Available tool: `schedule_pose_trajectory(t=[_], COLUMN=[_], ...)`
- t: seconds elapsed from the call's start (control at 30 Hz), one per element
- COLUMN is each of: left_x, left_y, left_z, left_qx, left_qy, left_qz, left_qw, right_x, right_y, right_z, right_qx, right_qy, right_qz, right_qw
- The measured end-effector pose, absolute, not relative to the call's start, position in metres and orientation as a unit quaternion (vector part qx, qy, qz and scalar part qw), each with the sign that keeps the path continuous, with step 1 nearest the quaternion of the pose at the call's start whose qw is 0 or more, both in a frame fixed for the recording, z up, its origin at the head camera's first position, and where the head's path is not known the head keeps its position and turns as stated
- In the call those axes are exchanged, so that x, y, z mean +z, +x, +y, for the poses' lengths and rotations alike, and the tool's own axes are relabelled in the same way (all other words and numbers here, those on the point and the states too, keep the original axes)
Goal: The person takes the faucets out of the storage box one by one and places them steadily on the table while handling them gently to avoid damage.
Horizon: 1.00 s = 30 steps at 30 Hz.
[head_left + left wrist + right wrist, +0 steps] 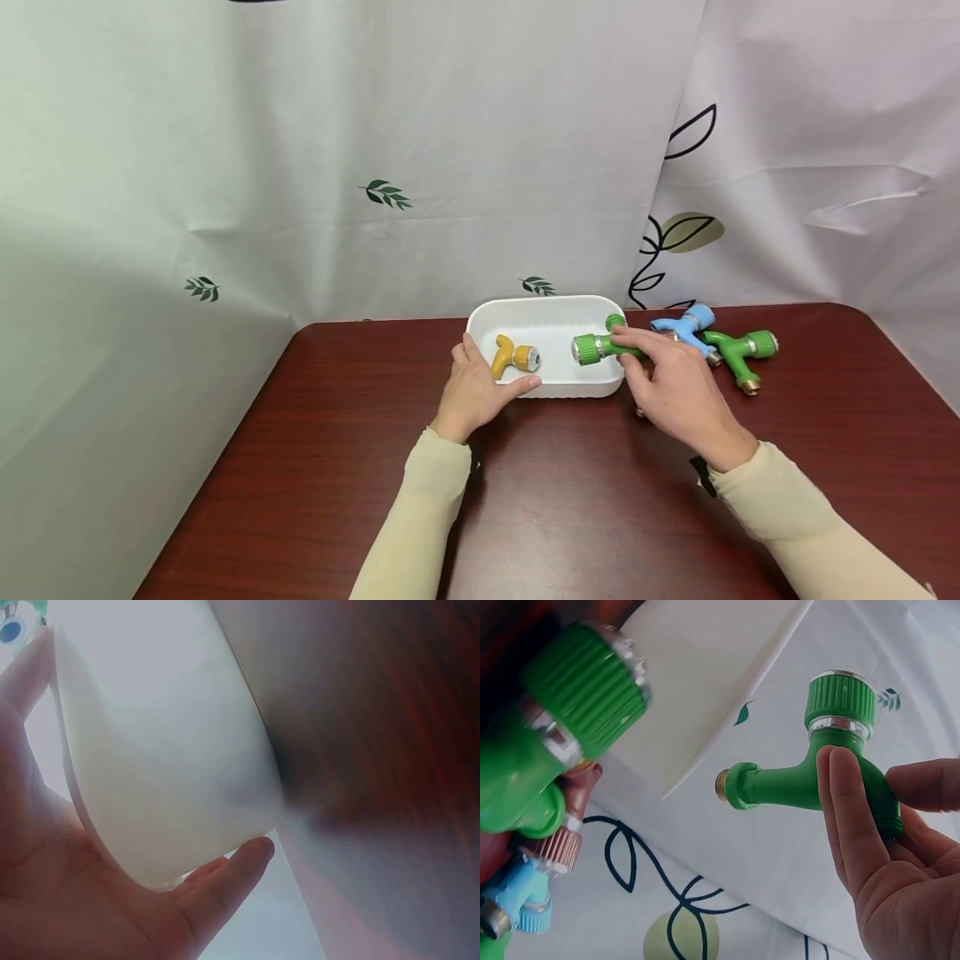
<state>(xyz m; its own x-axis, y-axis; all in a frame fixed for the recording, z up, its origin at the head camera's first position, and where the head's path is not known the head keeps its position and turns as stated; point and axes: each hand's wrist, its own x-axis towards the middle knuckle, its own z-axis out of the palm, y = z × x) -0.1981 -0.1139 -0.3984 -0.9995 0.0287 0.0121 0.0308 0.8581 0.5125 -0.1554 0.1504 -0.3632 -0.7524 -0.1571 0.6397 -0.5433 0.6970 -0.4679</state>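
Observation:
My left hand (472,387) holds the left end of a white plastic tub (562,389), thumb over its front rim and fingers along the outer left wall. A yellow tap (504,354) with a ribbed knob lies inside, close to that hand. Over the tub's right end, my right hand (671,383) pinches a green tap (588,348) between fingers and thumb. In the right wrist view this green tap (840,705) shows its ribbed knob upward and its brass-threaded end away from the fingers. My palm hides part of its body.
Right of the tub lie a blue tap (697,317) and another green tap (738,354) on the dark red table (360,458). A red-brown tap (559,851) and a large, near green tap (585,694) show in the right wrist view. A leaf-patterned curtain (450,150) hangs behind.

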Motion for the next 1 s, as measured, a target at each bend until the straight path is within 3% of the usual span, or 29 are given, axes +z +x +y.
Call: schedule_pose_trajectory(t=[1.0], left_x=[-0.399], left_y=[-0.198], left_z=[-0.114], left_qx=[-0.275], left_qy=[-0.017], left_qz=[-0.961], left_qw=[0.0], right_x=[-0.37], right_y=[-0.13], right_z=[0.203], right_qx=[0.317], right_qy=[0.17], right_qz=[-0.887], right_qw=[0.289])
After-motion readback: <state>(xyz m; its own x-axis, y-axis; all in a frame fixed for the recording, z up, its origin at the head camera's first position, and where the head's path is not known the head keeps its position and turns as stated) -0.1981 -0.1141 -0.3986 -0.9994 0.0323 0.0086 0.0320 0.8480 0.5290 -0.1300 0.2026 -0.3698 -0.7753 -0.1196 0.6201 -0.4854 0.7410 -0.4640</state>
